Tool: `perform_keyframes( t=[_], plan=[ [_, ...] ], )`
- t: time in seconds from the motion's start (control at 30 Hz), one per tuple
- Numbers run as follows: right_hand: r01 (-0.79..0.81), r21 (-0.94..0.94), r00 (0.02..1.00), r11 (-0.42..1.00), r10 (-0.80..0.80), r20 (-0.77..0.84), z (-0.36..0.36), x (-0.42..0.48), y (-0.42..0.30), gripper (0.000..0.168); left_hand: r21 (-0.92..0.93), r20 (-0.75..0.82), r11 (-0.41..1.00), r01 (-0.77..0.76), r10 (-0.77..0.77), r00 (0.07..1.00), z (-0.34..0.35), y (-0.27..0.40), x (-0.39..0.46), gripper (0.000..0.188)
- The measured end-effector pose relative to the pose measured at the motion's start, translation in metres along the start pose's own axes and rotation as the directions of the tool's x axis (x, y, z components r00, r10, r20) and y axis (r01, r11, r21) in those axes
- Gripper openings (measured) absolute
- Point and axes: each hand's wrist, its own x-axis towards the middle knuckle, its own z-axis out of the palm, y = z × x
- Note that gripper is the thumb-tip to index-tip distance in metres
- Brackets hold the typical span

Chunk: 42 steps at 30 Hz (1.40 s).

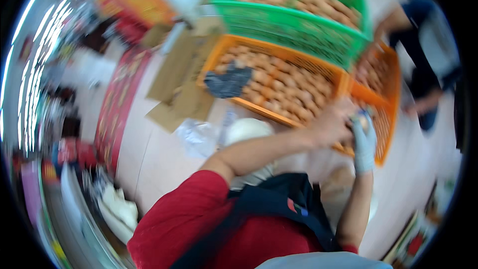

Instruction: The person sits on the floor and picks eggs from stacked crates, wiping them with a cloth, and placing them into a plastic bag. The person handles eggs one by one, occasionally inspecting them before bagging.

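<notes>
My left hand (330, 121), bare, reaches across to the right over the near corner of an orange plastic crate (265, 110) filled with round tan items (287, 82), possibly eggs or potatoes; blur hides which. Close beside it is my right hand (364, 140) in a pale glove, its fingers around a small pale item (361, 121) with something blue at its top. Something dark shows between the two hands, but I cannot make it out. A dark grey cloth or glove (228, 80) lies on the crate's left end.
Beyond stands a green crate (283, 18) of oblong tan items. At right, another orange crate (390, 119) lies near a co-worker's arm (388, 26). Flattened cardboard (183, 78), a clear plastic bag (198, 136) and a red patterned mat (121, 101) are on the floor at left.
</notes>
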Motion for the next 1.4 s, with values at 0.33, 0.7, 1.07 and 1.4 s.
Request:
perform_keyframes(
  t=[0.33,0.7,1.07,1.4],
  plan=[
    [-0.042,0.227,0.999,0.973,0.047,-0.018,-0.021,0.021,0.05,0.046,-0.012,-0.017,0.971,0.237,-0.237,0.971,0.002,0.004,-0.013,0.033],
    [-0.3,0.321,0.933,0.898,0.206,0.296,-0.032,0.013,0.007,0.048,-0.01,-0.127,0.99,0.14,-0.14,0.982,0.022,-0.027,-0.01,0.036],
    [-0.127,0.009,0.988,0.992,0.125,0.091,0.032,-0.031,-0.03,0.044,0.079,0.004,0.996,-0.05,0.049,0.999,0.007,0.042,-0.018,0.036],
    [-0.336,-0.745,0.843,0.576,0.536,0.035,0.113,0.074,0.096,0.065,-0.019,0.11,0.997,-0.069,0.07,0.991,0.02,0.032,-0.033,0.015]
  ],
)
